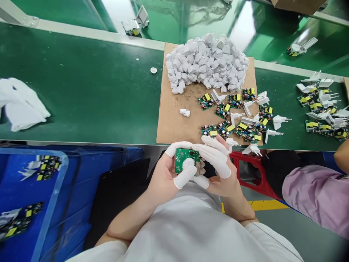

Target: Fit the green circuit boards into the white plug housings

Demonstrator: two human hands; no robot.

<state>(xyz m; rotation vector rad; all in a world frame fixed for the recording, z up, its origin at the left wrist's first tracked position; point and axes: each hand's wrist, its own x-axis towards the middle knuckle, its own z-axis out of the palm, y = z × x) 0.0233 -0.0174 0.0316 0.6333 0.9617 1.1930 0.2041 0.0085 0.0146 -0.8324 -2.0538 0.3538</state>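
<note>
Green circuit board (179,160), one: held before my white shirt (191,225), between my body and the near edge of the green bench (109,91). My left hand (163,174): closed on the board, thumb across its face. My right hand (225,178): half-curled, fingers bent about the board's right edge; whether it grips, I cannot tell. White finger covers (214,156), on both hands. Cardboard sheet (174,127), one: bears a heap of small white pieces (207,62), a single white piece (184,112) apart from it, and a cluster of boards with white plugs (223,111). Blue bin (64,174), at my left, more boards (49,167) inside. Pink sleeve (313,193) of another person, at my right
</note>
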